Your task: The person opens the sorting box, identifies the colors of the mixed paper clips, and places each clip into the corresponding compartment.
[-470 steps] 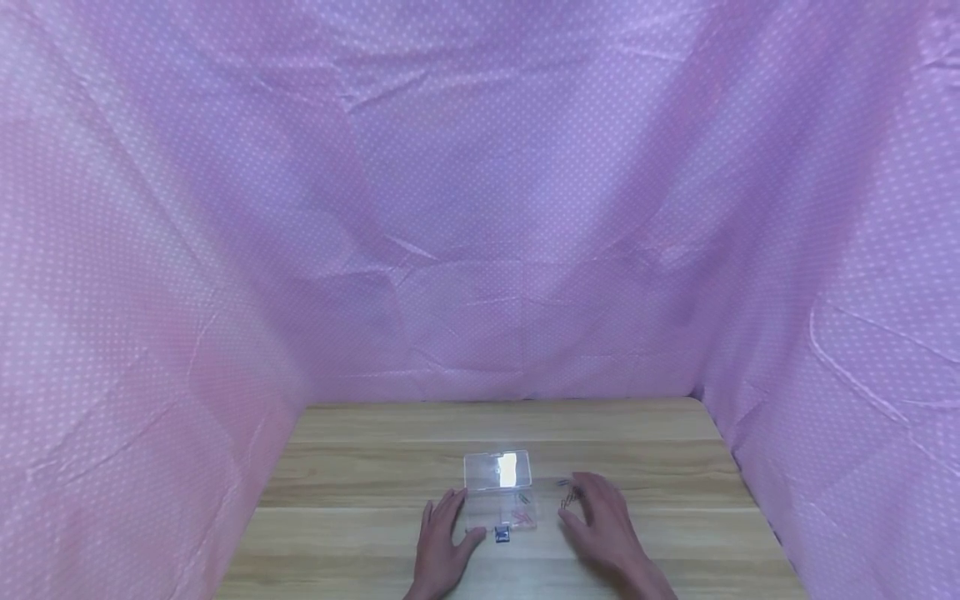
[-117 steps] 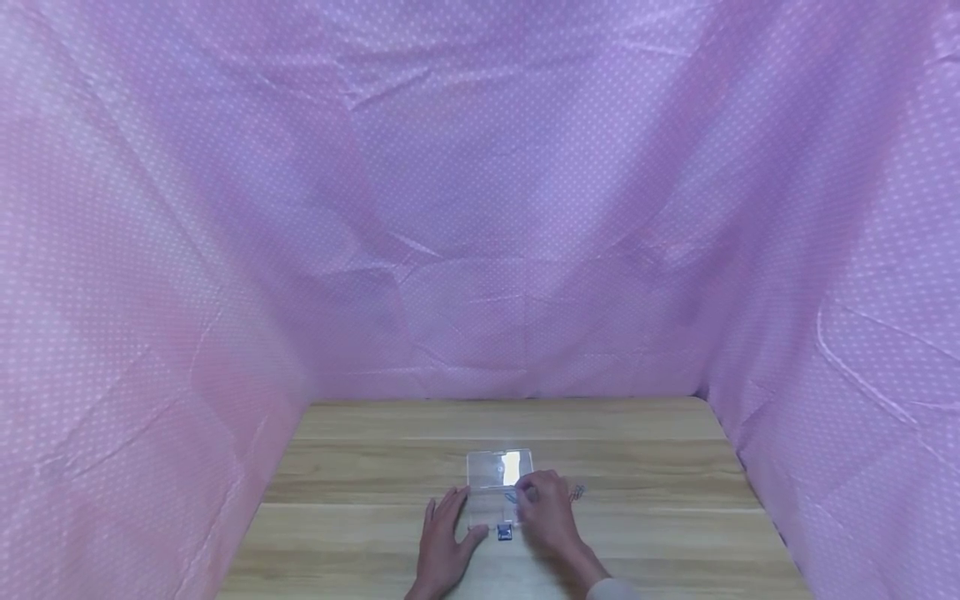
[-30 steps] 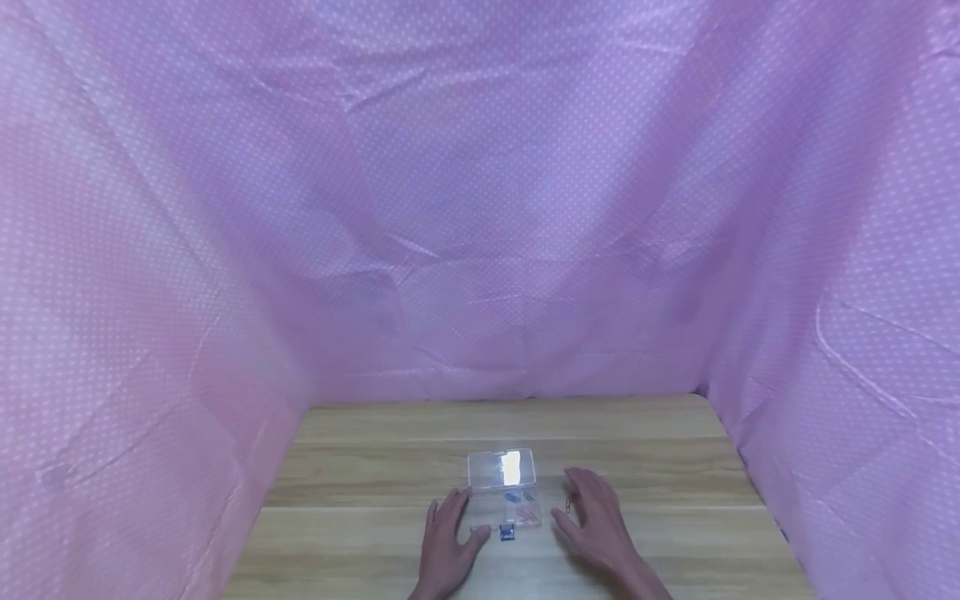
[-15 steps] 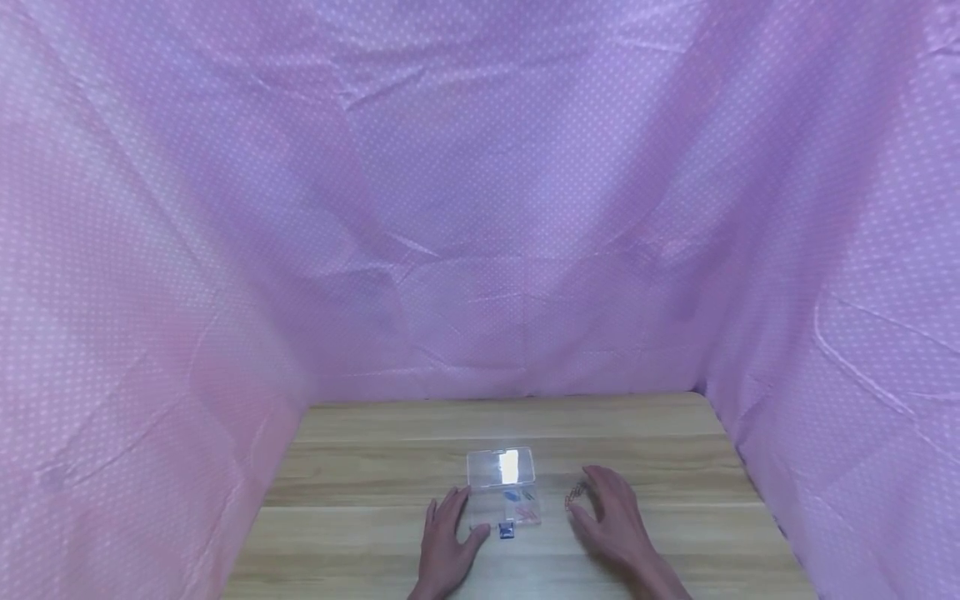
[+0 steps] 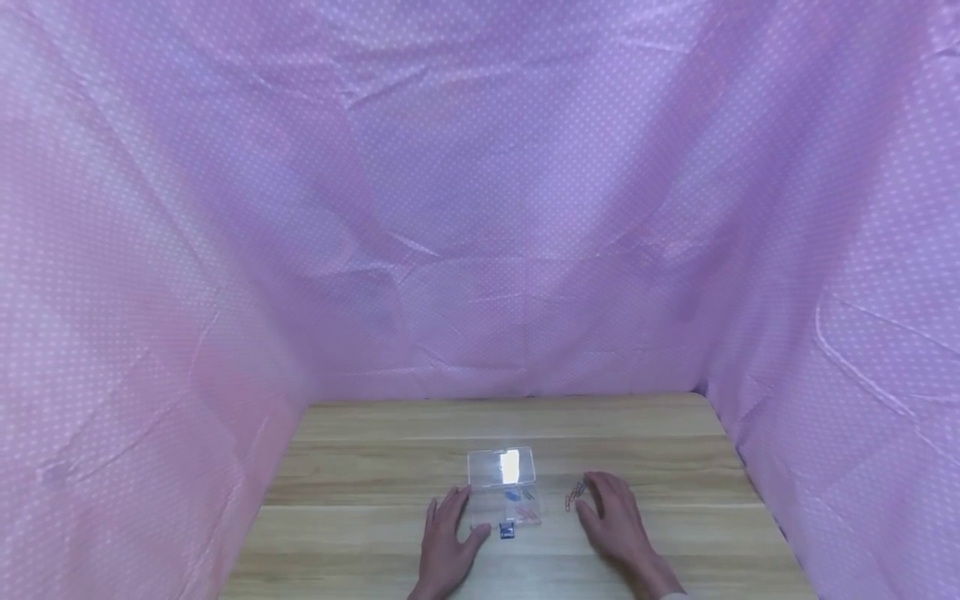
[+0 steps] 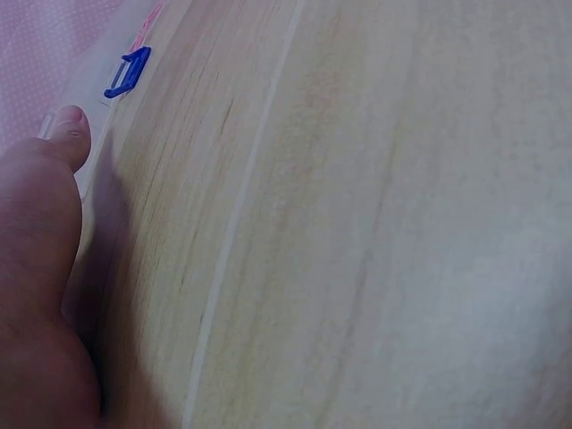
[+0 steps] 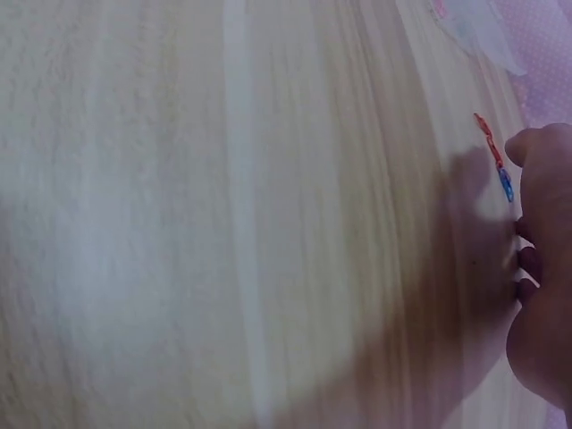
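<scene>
A clear plastic box [image 5: 487, 504] stands with its transparent lid [image 5: 483, 468] tipped back. Blue clips [image 5: 512, 496], green clips [image 5: 528, 495] and pink clips [image 5: 527, 512] lie in its right-hand compartments. My left hand [image 5: 444, 540] rests along the box's left side, fingers extended toward the back corner and thumb at the front edge. In the left wrist view the thumb [image 6: 71, 134] touches the box near its blue latch [image 6: 130, 71]. My right hand [image 5: 617, 515] is spread loosely beside small red-orange and blue paper clips [image 7: 493, 147] on the table, thumb close to them.
The wood-grain table [image 5: 360, 467] has a rounded back corner. Pink dotted cloth [image 5: 480, 317] hangs behind it and along both sides. The blue latch [image 5: 507, 530] sticks out at the box's front. Light glares off the lid.
Blue clips now lie in the box, where the first frame shows only green and pink ones. My right hand came from over the box back to the loose clips, then shifted slightly right. Left hand stayed.
</scene>
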A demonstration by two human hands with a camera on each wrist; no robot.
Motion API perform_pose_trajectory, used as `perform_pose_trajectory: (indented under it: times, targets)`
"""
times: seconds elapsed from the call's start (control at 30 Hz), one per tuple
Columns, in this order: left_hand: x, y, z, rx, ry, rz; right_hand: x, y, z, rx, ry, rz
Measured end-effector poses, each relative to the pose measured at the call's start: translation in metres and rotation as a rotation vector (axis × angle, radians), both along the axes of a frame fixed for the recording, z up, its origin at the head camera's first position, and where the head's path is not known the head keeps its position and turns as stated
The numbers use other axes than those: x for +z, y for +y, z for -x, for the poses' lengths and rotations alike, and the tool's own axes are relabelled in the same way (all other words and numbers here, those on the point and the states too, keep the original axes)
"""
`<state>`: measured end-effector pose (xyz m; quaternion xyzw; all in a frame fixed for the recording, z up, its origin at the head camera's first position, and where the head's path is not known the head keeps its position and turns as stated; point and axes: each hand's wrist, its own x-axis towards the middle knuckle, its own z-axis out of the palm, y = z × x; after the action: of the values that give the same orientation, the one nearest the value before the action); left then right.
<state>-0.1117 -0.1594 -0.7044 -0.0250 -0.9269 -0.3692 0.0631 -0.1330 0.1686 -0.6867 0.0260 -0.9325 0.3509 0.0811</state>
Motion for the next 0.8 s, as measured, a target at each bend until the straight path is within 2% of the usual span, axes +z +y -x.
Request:
perform_pose_trajectory:
  times: [0.23,0.3,0.6,0.73,0.8]
  targets:
    - [0.001,-0.001,0.002,-0.011,-0.068,-0.004,-0.014,-0.003,0.006,-0.037,0.174,-0.026]
    - [0.0,-0.001,0.002,-0.011,-0.07,-0.001,-0.016,-0.004,0.007,-0.052,0.191,-0.025]
    - [-0.002,0.0,0.001,0.002,0.026,0.02,-0.02,-0.008,0.009,-0.102,0.103,-0.005]
    - [-0.002,0.001,0.001,-0.001,0.059,0.028,-0.02,-0.009,0.01,-0.111,0.109,0.01]
    - [-0.001,0.002,0.001,-0.001,0.051,0.026,-0.02,-0.009,0.01,-0.114,0.121,0.024]
